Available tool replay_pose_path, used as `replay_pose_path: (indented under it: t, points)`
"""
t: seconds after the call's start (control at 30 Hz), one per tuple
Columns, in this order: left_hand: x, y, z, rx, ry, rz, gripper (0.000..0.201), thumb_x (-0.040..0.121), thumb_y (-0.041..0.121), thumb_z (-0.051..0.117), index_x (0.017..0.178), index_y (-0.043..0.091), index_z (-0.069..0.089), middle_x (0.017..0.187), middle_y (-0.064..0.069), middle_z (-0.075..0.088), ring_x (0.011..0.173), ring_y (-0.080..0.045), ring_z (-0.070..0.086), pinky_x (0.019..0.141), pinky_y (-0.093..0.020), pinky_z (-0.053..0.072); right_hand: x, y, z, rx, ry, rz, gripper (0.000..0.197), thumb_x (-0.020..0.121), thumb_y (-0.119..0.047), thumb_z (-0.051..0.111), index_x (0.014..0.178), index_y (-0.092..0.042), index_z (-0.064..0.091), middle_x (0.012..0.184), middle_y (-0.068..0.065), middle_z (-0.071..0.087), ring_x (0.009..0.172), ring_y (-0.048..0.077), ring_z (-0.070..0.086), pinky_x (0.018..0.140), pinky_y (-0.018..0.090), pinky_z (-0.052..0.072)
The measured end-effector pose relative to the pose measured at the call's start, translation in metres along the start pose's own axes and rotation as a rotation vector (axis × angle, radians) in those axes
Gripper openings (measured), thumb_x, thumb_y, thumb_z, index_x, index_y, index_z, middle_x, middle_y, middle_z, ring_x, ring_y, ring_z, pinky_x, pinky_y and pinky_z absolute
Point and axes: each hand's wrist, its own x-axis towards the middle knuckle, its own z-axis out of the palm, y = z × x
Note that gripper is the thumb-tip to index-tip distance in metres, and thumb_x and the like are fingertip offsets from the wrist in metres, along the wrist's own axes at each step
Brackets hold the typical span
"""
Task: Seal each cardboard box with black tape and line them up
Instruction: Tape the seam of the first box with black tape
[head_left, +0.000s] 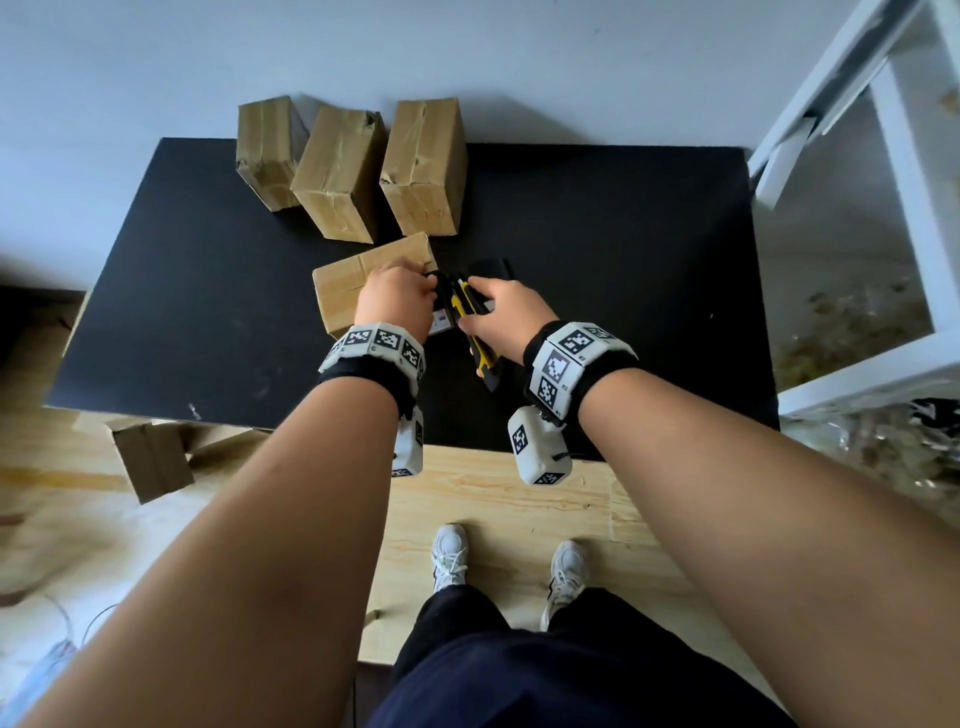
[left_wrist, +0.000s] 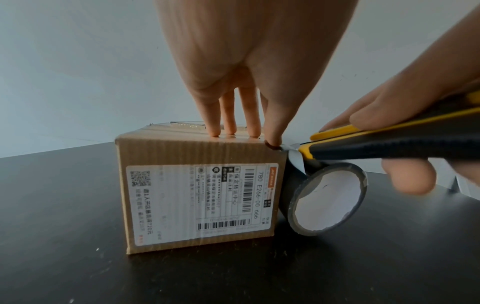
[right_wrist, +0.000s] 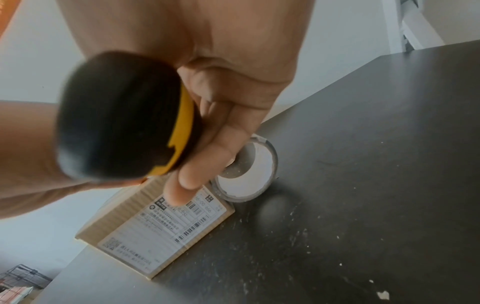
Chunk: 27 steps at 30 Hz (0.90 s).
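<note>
A small cardboard box (head_left: 343, 283) (left_wrist: 197, 193) (right_wrist: 155, 230) with a white shipping label stands mid-table. My left hand (head_left: 397, 296) (left_wrist: 241, 115) presses straight fingertips on the box's top at its right edge. A black tape roll (head_left: 491, 273) (left_wrist: 330, 197) (right_wrist: 249, 179) leans against the box's right side, a strip running up to the top edge. My right hand (head_left: 498, 312) (left_wrist: 405, 127) (right_wrist: 207, 131) grips a yellow and black utility knife (head_left: 470, 322) (left_wrist: 376, 142) (right_wrist: 124, 123), its blade tip at the tape by the box's corner.
Three more cardboard boxes (head_left: 337, 171) stand at the back left of the black table (head_left: 623, 249). A flattened carton (head_left: 150, 460) lies on the floor under the table's left front. A white frame (head_left: 909, 182) stands to the right.
</note>
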Motion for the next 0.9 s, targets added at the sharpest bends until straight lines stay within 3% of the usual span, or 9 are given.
replay_pose_path:
  t: [0.33, 0.53, 0.7, 0.8, 0.9]
  points:
    - [0.005, 0.001, -0.005, 0.046, -0.036, -0.015, 0.030, 0.096, 0.025, 0.053, 0.123, 0.017, 0.064, 0.135, 0.004, 0.050, 0.125, -0.018, 0.047, 0.101, -0.029, 0.040, 0.000, -0.005, 0.003, -0.071, -0.001, -0.008, 0.062, 0.091, -0.024, 0.058, 0.148, -0.027, 0.036, 0.139, 0.003, 0.054, 0.113, 0.021, 0.060, 0.093, 0.032, 0.049]
    - [0.009, -0.001, -0.005, 0.129, -0.068, 0.034, 0.032, 0.098, 0.024, 0.049, 0.126, 0.017, 0.062, 0.137, 0.002, 0.047, 0.128, -0.020, 0.043, 0.105, -0.030, 0.037, 0.008, -0.013, 0.005, -0.131, -0.012, 0.010, 0.064, 0.089, -0.021, 0.059, 0.148, -0.025, 0.036, 0.118, 0.006, 0.064, 0.085, 0.016, 0.062, 0.071, 0.028, 0.051]
    - [0.018, -0.004, 0.000, 0.090, -0.096, -0.038, 0.031, 0.096, 0.027, 0.051, 0.124, 0.019, 0.062, 0.133, 0.003, 0.049, 0.127, -0.021, 0.044, 0.099, -0.030, 0.038, 0.009, -0.013, 0.000, -0.128, -0.013, 0.015, 0.065, 0.086, -0.019, 0.062, 0.146, -0.022, 0.039, 0.136, 0.004, 0.056, 0.114, 0.019, 0.059, 0.087, 0.028, 0.049]
    - [0.022, -0.006, 0.005, 0.069, -0.042, -0.055, 0.028, 0.094, 0.027, 0.054, 0.118, 0.018, 0.064, 0.128, 0.002, 0.054, 0.118, -0.022, 0.051, 0.088, -0.029, 0.040, 0.006, -0.013, -0.004, -0.138, -0.024, 0.002, 0.065, 0.084, -0.019, 0.064, 0.145, -0.021, 0.042, 0.134, 0.005, 0.057, 0.114, 0.020, 0.058, 0.089, 0.029, 0.050]
    - [0.025, -0.007, 0.006, 0.043, -0.083, -0.116, 0.029, 0.093, 0.030, 0.056, 0.119, 0.019, 0.062, 0.128, 0.002, 0.053, 0.113, -0.020, 0.052, 0.079, -0.026, 0.037, 0.000, -0.013, -0.006, -0.152, -0.035, -0.011, 0.066, 0.084, -0.018, 0.064, 0.146, -0.021, 0.040, 0.135, 0.005, 0.056, 0.114, 0.020, 0.058, 0.089, 0.029, 0.051]
